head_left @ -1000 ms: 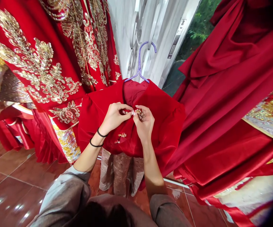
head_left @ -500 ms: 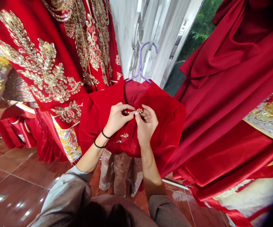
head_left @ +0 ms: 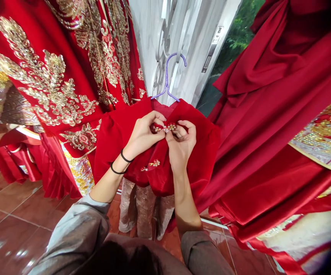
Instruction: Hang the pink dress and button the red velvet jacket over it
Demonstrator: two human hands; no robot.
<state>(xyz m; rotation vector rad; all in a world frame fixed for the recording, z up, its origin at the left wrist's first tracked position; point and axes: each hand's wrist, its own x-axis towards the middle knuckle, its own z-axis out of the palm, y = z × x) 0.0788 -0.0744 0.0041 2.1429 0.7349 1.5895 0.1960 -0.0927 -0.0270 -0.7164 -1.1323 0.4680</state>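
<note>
A red velvet jacket [head_left: 110, 137] hangs in front of me on a purple hanger [head_left: 167, 78]. Below its neckline, my left hand [head_left: 141, 133] pinches the left part of a gold flower-shaped clasp [head_left: 157, 129]. My right hand [head_left: 181, 149] grips the right part between thumb and fingers, its other fingertips curled up. The thumbs meet at the middle of the clasp, so whether its parts are joined is hidden. Lower on the front, a second gold flower clasp [head_left: 155, 163] lies with its two parts apart.
A red gown with gold beadwork [head_left: 59, 99] hangs at the left. Plain red drapery [head_left: 268, 103] fills the right. Behind the hanger stands a pale door with a metal lock plate [head_left: 209, 57]. Pinkish textured fabric [head_left: 145, 210] hangs below the jacket, above the reddish tiled floor [head_left: 13, 229].
Both hands stay at the upper clasp, now raised slightly and pulling the fabric forward. The left fingers have shifted up, and more of the clasp's gold flowers shows.
</note>
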